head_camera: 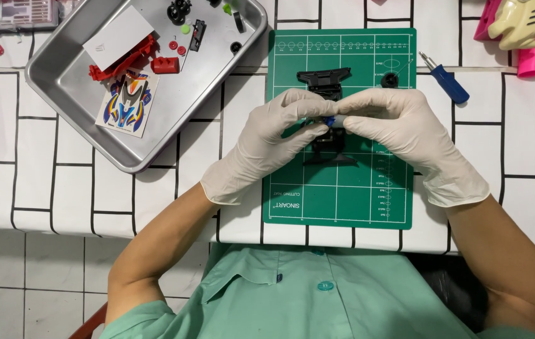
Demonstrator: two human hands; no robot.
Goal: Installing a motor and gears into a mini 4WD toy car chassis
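Both my hands wear white gloves and meet over a green cutting mat (pixel 343 194). My left hand (pixel 267 141) and my right hand (pixel 399 129) pinch a small blue and grey part (pixel 331 120) between their fingertips. Just below them a black toy-car chassis (pixel 330 149) lies on the mat, partly hidden by my fingers. Another black plastic frame piece (pixel 324 80) rests on the mat beyond my hands, with a small black wheel (pixel 390 80) to its right.
A metal tray (pixel 73 81) at upper left holds red parts (pixel 126 63), a sticker sheet (pixel 127 100), a white card and small black pieces. A blue-handled screwdriver (pixel 446 80) lies right of the mat. Pink and cream toys (pixel 522 25) sit at the top right corner.
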